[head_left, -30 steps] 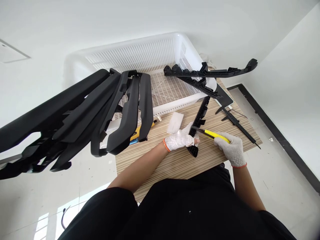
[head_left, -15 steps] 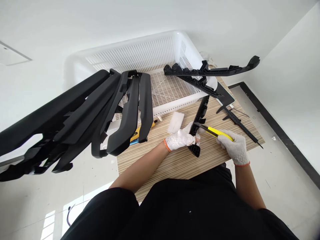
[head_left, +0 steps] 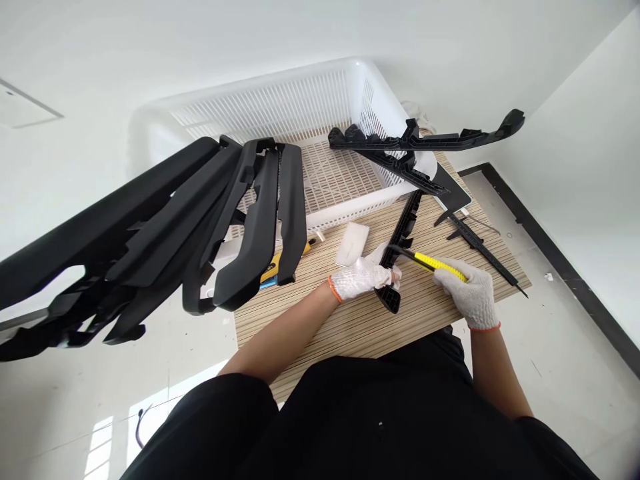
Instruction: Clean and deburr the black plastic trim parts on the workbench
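My left hand [head_left: 364, 275], in a white knit glove with an orange cuff, is closed around the lower part of a long black plastic trim piece [head_left: 401, 230]. The piece stretches away from me over the table, its ribbed side showing. My right hand [head_left: 467, 290], gloved alike, grips a slim tool with a yellow textured handle [head_left: 440, 265]. Its dark shaft points left, and the thin, blurred tip meets or hovers just over the trim piece above my left fingers; contact cannot be made out. A white rectangular pad [head_left: 353, 244] lies left of the trim piece.
Behind stands a white slatted basket [head_left: 330, 212], with several black trim pieces [head_left: 260, 240] across its left side and two [head_left: 450, 143] over its right corner. A dark caliper [head_left: 483, 250] lies at the right of the striped table [head_left: 310, 340]. A yellow tool [head_left: 271, 268] is partly hidden at left.
The tool's tip has shifted slightly against the trim piece and looks a little sharper now. Both hands keep their grips in nearly the same place.
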The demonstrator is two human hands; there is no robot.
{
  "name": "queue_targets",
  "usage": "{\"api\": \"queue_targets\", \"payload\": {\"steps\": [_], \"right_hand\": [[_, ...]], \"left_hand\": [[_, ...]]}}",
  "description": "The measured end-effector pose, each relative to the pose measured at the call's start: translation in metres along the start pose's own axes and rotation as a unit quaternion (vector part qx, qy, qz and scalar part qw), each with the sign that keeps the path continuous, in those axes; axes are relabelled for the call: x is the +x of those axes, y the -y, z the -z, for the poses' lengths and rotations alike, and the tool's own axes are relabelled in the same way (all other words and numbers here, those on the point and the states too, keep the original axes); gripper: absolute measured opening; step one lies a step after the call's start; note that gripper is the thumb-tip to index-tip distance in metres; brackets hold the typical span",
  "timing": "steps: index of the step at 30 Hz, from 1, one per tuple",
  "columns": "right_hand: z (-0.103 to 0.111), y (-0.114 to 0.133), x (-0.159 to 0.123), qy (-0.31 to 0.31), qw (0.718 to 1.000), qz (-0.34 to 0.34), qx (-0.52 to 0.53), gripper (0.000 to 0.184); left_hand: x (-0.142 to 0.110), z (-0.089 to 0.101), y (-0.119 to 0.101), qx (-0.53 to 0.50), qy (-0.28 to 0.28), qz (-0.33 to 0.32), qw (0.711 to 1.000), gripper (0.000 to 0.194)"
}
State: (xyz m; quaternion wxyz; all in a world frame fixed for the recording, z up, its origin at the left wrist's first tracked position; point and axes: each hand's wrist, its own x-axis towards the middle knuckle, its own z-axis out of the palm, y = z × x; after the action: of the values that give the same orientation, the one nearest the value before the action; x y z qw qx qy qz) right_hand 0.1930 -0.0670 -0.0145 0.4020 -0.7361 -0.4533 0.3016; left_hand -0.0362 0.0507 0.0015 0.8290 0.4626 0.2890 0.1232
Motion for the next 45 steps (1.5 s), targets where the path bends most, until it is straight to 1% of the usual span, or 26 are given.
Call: {"api": "queue_targets", "payload": {"steps": [2, 5, 8, 11, 13, 16, 20, 23, 25, 29, 33, 35, 36, 38, 40, 42, 45], "right_hand": [[0.0, 0.0, 0.0, -0.006, 1.0, 0.003, -0.002, 0.039], [0.001, 0.001, 0.0, 0.006, 1.0, 0.008, -0.008, 0.038], [0.001, 0.002, 0.0, -0.007, 1.0, 0.009, -0.009, 0.037], [0.0, 0.002, 0.0, 0.002, 1.0, 0.012, -0.008, 0.036], [0.0, 0.001, 0.0, -0.007, 1.0, 0.009, -0.009, 0.037], [-0.001, 0.001, 0.0, 0.006, 1.0, 0.009, -0.008, 0.037], [-0.002, 0.003, -0.001, -0.011, 1.0, 0.006, -0.004, 0.038], [-0.003, 0.004, -0.001, 0.002, 1.0, 0.005, -0.003, 0.037], [-0.003, 0.004, -0.001, -0.009, 1.0, 0.001, -0.002, 0.038], [-0.003, 0.003, 0.0, -0.002, 1.0, 0.001, 0.003, 0.038], [-0.004, 0.001, -0.001, -0.022, 0.999, -0.01, 0.022, 0.038], [-0.005, 0.001, -0.001, -0.022, 0.999, -0.019, 0.036, 0.035], [-0.006, 0.0, -0.001, -0.032, 0.998, -0.027, 0.052, 0.034], [-0.008, 0.0, -0.002, -0.071, 0.991, -0.043, 0.11, 0.031], [-0.009, -0.002, -0.002, -0.107, 0.978, -0.048, 0.175, 0.029], [-0.008, -0.004, -0.003, -0.121, 0.97, -0.04, 0.209, 0.028], [-0.005, -0.006, -0.004, -0.109, 0.97, -0.031, 0.215, 0.028]], "left_hand": [[0.0, 0.0, 0.002, -0.005, 0.0, -0.006, 1.0, 0.088], [0.0, -0.001, 0.002, -0.006, -0.005, -0.007, 1.0, 0.084], [-0.002, -0.002, -0.001, -0.005, -0.009, -0.006, 1.0, 0.083], [-0.002, -0.004, -0.003, -0.011, -0.02, 0.003, 1.0, 0.083], [-0.002, -0.004, -0.004, -0.023, -0.024, 0.009, 0.999, 0.081], [0.0, -0.003, 0.0, -0.058, -0.021, 0.007, 0.998, 0.076], [0.002, -0.002, 0.005, -0.093, -0.031, 0.001, 0.995, 0.067], [0.002, -0.001, 0.008, -0.117, -0.029, -0.002, 0.993, 0.072], [0.002, -0.001, 0.009, -0.126, -0.018, -0.006, 0.992, 0.078], [0.006, 0.002, 0.012, -0.107, -0.024, -0.019, 0.994, 0.083], [0.01, 0.004, 0.016, -0.08, -0.035, -0.048, 0.995, 0.083], [0.01, 0.004, 0.014, -0.056, -0.048, -0.054, 0.996, 0.081], [0.01, 0.003, 0.012, -0.048, -0.056, -0.054, 0.996, 0.08], [0.008, 0.0, 0.008, -0.047, -0.069, -0.055, 0.995, 0.075], [0.006, -0.003, 0.004, -0.067, -0.079, -0.055, 0.993, 0.067], [0.004, -0.004, 0.001, -0.096, -0.07, -0.041, 0.992, 0.056], [0.003, -0.005, 0.0, -0.125, -0.034, -0.006, 0.992, 0.044]]}}
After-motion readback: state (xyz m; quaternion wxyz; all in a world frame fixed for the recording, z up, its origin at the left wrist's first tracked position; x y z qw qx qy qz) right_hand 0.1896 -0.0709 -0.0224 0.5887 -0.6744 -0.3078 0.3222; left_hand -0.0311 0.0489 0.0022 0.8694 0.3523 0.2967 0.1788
